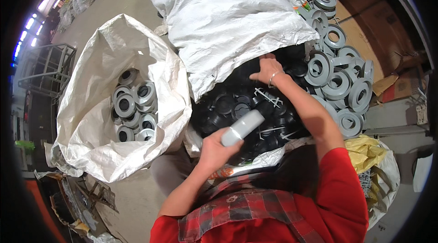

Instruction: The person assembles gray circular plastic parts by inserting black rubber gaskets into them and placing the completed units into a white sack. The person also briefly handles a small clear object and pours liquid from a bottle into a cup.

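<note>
My left hand [216, 148] is closed on a grey plastic ring [243, 128], held tilted above a heap of black plastic caps [226, 104]. The ring is blurred by motion. At the far side of that heap, my right hand [270, 70] reaches among the caps near the lip of a large white woven sack [237, 19]. Its thumb stands apart from the stretched fingers, whose tips are partly hidden; I see nothing held in it. White plastic sprue pieces [269, 97] lie on the caps.
On the left stands an open white sack [82, 120] with several assembled grey rings with black centres [125, 105] inside. A pile of grey rings [338, 83] fills the right side beside a cardboard box [388, 24]. A yellow bag [365, 151] sits near my right elbow.
</note>
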Action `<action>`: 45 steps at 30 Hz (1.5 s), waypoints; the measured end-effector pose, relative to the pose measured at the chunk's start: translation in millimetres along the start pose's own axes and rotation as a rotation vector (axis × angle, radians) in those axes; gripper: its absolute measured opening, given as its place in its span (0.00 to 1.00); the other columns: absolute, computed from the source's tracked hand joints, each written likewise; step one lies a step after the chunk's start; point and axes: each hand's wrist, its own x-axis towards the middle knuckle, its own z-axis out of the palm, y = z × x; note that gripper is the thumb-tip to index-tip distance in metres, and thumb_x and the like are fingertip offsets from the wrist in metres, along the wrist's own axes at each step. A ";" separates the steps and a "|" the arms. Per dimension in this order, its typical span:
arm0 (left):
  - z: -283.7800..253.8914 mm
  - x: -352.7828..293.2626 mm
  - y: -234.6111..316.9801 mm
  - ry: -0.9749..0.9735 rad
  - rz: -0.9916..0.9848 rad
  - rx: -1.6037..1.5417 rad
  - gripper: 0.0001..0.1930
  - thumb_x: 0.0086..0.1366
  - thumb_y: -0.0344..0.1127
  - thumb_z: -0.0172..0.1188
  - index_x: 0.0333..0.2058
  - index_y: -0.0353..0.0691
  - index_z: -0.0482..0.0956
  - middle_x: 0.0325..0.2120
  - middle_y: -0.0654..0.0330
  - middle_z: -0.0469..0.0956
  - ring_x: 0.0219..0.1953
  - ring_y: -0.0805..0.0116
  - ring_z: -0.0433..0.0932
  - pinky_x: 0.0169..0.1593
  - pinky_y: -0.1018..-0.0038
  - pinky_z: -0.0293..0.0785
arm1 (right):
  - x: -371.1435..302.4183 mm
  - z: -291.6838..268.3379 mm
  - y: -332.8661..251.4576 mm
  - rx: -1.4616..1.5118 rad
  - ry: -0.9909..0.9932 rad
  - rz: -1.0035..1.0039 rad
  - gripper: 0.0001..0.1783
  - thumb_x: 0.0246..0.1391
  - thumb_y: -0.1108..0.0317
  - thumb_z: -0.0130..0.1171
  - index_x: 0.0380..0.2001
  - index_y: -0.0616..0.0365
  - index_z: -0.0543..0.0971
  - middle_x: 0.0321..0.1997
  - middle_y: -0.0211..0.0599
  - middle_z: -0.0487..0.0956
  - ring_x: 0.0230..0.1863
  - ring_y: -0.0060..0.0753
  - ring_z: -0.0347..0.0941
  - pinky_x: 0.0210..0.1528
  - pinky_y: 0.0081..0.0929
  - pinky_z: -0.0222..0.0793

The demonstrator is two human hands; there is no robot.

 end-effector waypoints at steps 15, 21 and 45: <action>4.0 4.5 -4.1 0.037 -0.187 -0.967 0.18 0.65 0.33 0.54 0.51 0.32 0.67 0.45 0.57 0.73 0.44 0.67 0.74 0.48 0.68 0.72 | -142.4 -20.4 -69.1 0.592 -0.074 -0.464 0.43 0.35 0.60 0.68 0.56 0.62 0.64 0.48 0.48 0.66 0.53 0.49 0.64 0.55 0.33 0.63; -15.9 -14.3 -7.4 -0.196 -0.222 -0.933 0.23 0.65 0.40 0.55 0.53 0.32 0.65 0.49 0.55 0.72 0.49 0.66 0.73 0.54 0.64 0.69 | -167.6 -38.0 -64.1 0.329 0.081 -0.951 0.38 0.28 0.73 0.67 0.50 0.59 0.66 0.47 0.47 0.64 0.50 0.53 0.63 0.48 0.38 0.69; -4.8 -41.6 6.1 -0.235 -0.310 -0.990 0.19 0.64 0.35 0.56 0.49 0.29 0.68 0.43 0.56 0.75 0.42 0.69 0.76 0.47 0.70 0.74 | -198.5 -40.6 -56.0 0.257 0.067 -1.175 0.30 0.32 0.73 0.59 0.46 0.54 0.69 0.48 0.42 0.65 0.51 0.49 0.63 0.48 0.36 0.69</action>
